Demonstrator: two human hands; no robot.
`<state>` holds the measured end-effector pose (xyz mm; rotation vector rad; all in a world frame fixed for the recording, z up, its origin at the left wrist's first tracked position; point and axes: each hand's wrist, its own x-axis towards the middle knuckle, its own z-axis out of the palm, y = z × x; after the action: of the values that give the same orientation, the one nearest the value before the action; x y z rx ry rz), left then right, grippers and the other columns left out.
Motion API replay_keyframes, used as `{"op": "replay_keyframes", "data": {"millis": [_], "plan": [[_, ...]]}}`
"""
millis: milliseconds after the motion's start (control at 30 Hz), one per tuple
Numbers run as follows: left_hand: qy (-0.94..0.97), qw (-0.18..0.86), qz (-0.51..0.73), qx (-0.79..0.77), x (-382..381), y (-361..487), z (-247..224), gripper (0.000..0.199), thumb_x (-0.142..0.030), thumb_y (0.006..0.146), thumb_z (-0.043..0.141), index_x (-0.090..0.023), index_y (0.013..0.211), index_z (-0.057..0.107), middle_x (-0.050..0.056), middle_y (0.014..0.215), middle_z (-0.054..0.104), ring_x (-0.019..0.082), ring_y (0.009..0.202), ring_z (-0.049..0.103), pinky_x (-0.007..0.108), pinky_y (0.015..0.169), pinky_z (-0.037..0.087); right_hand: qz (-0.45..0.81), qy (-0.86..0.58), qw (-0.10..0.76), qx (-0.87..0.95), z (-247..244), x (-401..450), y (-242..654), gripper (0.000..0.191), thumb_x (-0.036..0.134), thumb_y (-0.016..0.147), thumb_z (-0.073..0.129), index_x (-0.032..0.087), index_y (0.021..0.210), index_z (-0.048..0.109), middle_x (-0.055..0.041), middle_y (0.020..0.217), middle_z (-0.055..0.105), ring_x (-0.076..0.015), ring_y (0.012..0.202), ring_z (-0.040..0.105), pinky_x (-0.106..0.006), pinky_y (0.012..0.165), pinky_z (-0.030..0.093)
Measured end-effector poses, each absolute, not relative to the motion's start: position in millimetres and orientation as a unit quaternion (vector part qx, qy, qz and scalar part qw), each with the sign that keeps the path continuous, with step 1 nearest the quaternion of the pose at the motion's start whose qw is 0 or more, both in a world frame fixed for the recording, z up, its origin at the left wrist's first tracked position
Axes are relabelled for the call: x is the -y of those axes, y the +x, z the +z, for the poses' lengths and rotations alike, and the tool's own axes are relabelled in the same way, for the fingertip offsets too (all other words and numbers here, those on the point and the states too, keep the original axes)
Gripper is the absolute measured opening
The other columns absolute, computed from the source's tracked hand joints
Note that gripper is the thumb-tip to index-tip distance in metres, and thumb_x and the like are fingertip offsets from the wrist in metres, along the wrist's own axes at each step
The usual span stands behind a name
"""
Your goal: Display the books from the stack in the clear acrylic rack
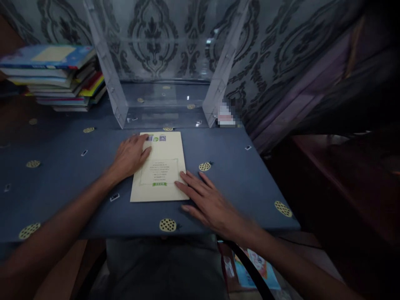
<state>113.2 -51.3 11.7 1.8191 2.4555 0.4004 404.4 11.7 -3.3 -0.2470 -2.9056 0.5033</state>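
A thin cream-coloured book (159,150) lies flat on the table, its printed text upside down to me and a small QR code near its far edge. My left hand (131,155) rests on the book's upper left side, fingers stretched out. On its lower right edge lie the fingertips of my right hand (208,200), with the fingers spread and the thumb on the cloth. Neither hand grips anything. Just beyond the book stands a clear plastic rack (165,114) with upright side panels.
A stack of books (62,77) stands at the back left of the table, which has a blue pineapple-print cloth (231,187). A pixelated item (226,113) sits right of the rack. Behind hangs a patterned curtain (153,33). A colourful packet (258,268) lies below, right.
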Motion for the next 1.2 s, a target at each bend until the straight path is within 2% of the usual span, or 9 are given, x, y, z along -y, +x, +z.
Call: {"op": "replay_keyframes", "data": {"millis": [200, 400, 533, 633, 733, 833, 967, 1067, 1200], "plan": [[0.576, 0.084, 0.272, -0.766, 50.8, 90.9, 2.4, 0.050, -0.049, 0.094, 0.044, -0.022, 0.136, 0.051, 0.010, 0.117, 0.070, 0.030, 0.102, 0.065, 0.048, 0.092, 0.053, 0.189, -0.106, 0.090, 0.972, -1.7, -43.5, 367.6, 0.054, 0.047, 0.103, 0.046, 0.021, 0.151, 0.045, -0.0125, 0.162, 0.037, -0.0347, 0.153, 0.027, -0.059, 0.121, 0.033], [0.458, 0.268, 0.463, -0.710, 45.9, 87.4, 3.3, 0.061, -0.057, 0.081, 0.064, -0.022, 0.131, 0.052, 0.013, 0.141, 0.060, 0.032, 0.124, 0.060, 0.046, 0.100, 0.052, 0.182, -0.123, 0.079, 0.972, 4.4, -64.8, 330.5, 0.052, 0.045, 0.104, 0.044, 0.020, 0.149, 0.048, -0.0147, 0.162, 0.036, -0.0374, 0.152, 0.028, -0.063, 0.121, 0.028], [0.310, 0.323, 0.600, -0.663, 41.5, 94.7, 9.4, 0.071, -0.046, 0.061, 0.084, -0.021, 0.122, 0.058, 0.012, 0.126, 0.068, 0.033, 0.126, 0.060, 0.046, 0.107, 0.048, 0.182, -0.160, 0.096, 0.966, 1.4, -66.3, 319.3, 0.049, 0.039, 0.104, 0.043, 0.018, 0.148, 0.048, -0.0152, 0.162, 0.035, -0.0368, 0.151, 0.028, -0.063, 0.122, 0.024], [0.224, 0.338, 0.658, -0.635, 40.3, 96.9, 15.4, 0.065, -0.031, 0.057, 0.087, -0.021, 0.116, 0.062, 0.008, 0.114, 0.072, 0.029, 0.114, 0.068, 0.040, 0.101, 0.053, 0.183, -0.162, 0.110, 0.963, -1.5, -66.0, 321.2, 0.048, 0.040, 0.104, 0.044, 0.019, 0.147, 0.049, -0.0136, 0.162, 0.036, -0.0360, 0.151, 0.027, -0.061, 0.122, 0.024], [0.170, 0.375, 0.673, -0.614, 40.7, 98.1, 22.9, 0.056, -0.014, 0.060, 0.083, -0.017, 0.112, 0.064, 0.008, 0.104, 0.075, 0.025, 0.104, 0.072, 0.029, 0.089, 0.059, 0.185, -0.166, 0.123, 0.961, 0.2, -65.8, 326.4, 0.047, 0.041, 0.103, 0.045, 0.020, 0.146, 0.049, -0.0127, 0.161, 0.038, -0.0354, 0.151, 0.029, -0.059, 0.122, 0.025], [0.149, 0.456, 0.647, -0.593, 42.0, 103.0, 29.5, 0.056, -0.008, 0.064, 0.079, -0.014, 0.117, 0.064, 0.013, 0.106, 0.077, 0.027, 0.100, 0.074, 0.030, 0.081, 0.062, 0.198, -0.172, 0.121, 0.957, 5.5, -65.3, 330.3, 0.049, 0.040, 0.104, 0.044, 0.020, 0.148, 0.047, -0.0134, 0.161, 0.037, -0.0360, 0.151, 0.027, -0.059, 0.122, 0.026], [0.153, 0.565, 0.577, -0.570, 44.2, 114.9, 33.1, 0.077, -0.014, 0.066, 0.084, -0.016, 0.137, 0.056, 0.015, 0.116, 0.076, 0.035, 0.102, 0.074, 0.040, 0.082, 0.064, 0.224, -0.169, 0.107, 0.954, 10.3, -65.0, 332.1, 0.051, 0.040, 0.104, 0.046, 0.018, 0.150, 0.045, -0.0151, 0.164, 0.032, -0.0386, 0.152, 0.023, -0.060, 0.123, 0.024], [0.166, 0.586, 0.558, -0.564, 46.2, 119.8, 34.3, 0.095, -0.018, 0.064, 0.088, -0.020, 0.148, 0.044, 0.017, 0.121, 0.074, 0.037, 0.104, 0.073, 0.042, 0.084, 0.064, 0.254, -0.173, 0.094, 0.947, 9.1, -65.5, 332.6, 0.055, 0.042, 0.104, 0.046, 0.017, 0.152, 0.042, -0.0175, 0.166, 0.025, -0.0393, 0.154, 0.016, -0.060, 0.124, 0.021], [0.178, 0.590, 0.545, -0.568, 48.6, 120.2, 38.0, 0.106, -0.019, 0.063, 0.090, -0.025, 0.154, 0.035, 0.017, 0.128, 0.070, 0.037, 0.106, 0.072, 0.043, 0.085, 0.064, 0.307, -0.196, 0.110, 0.925, 4.3, -67.7, 333.4, 0.067, 0.045, 0.101, 0.050, 0.014, 0.157, 0.030, -0.0193, 0.169, 0.009, -0.0372, 0.156, 0.008, -0.057, 0.125, 0.020]]}}
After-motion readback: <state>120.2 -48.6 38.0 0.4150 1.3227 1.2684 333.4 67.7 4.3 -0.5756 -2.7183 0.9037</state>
